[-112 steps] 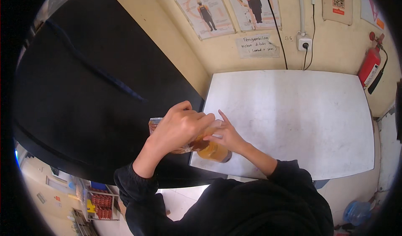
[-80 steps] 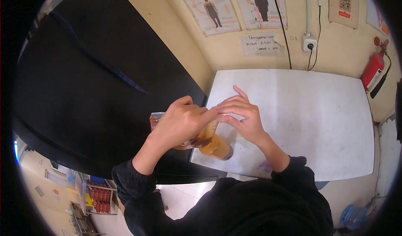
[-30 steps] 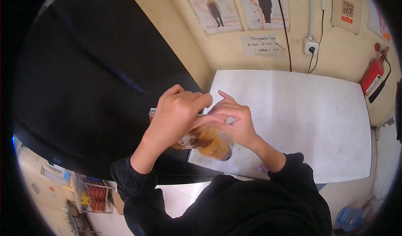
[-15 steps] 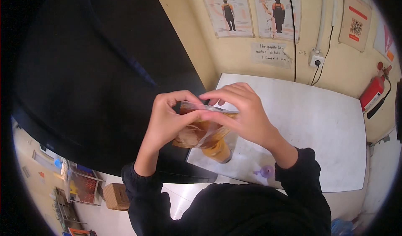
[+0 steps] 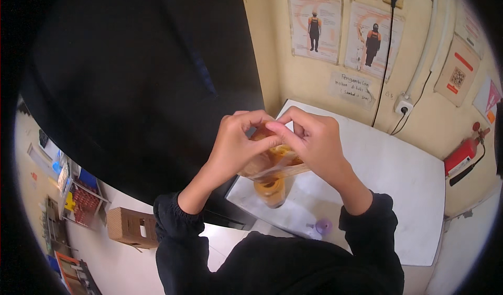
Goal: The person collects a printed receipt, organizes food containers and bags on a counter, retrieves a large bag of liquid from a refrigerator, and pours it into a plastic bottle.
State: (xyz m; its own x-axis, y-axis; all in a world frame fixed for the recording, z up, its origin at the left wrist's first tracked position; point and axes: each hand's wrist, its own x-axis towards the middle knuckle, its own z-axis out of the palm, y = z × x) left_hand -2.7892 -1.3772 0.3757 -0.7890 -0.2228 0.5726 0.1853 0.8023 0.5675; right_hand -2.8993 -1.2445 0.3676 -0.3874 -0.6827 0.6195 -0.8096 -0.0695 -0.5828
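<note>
Above the near left corner of a white table [image 5: 367, 174], both my hands are raised and close together. My left hand [image 5: 233, 140] pinches the top edge of a clear plastic bag [image 5: 262, 168] with thumb and index finger. Right beside it, my right hand [image 5: 322, 143] pinches the same edge, so thumbs and fingertips of the two hands nearly meet. Yellow-orange and brownish contents show through the bag, which hangs below my hands. Just under it, an orange-yellow jar or cup [image 5: 270, 193] stands on the table, its top partly hidden by the bag.
A small purple plastic item [image 5: 323, 226] lies near the table's front edge. A large black panel [image 5: 157, 101] rises on the left. Against the wall are a socket [image 5: 403, 105], hanging cables and a red fire extinguisher [image 5: 461, 156]. A brown woven stool [image 5: 128, 227] stands behind on the floor.
The view has turned, so the table and wall sit differently. My hands have shifted along the bag's top edge and their fingertips are now closer together; the bag is still held.
</note>
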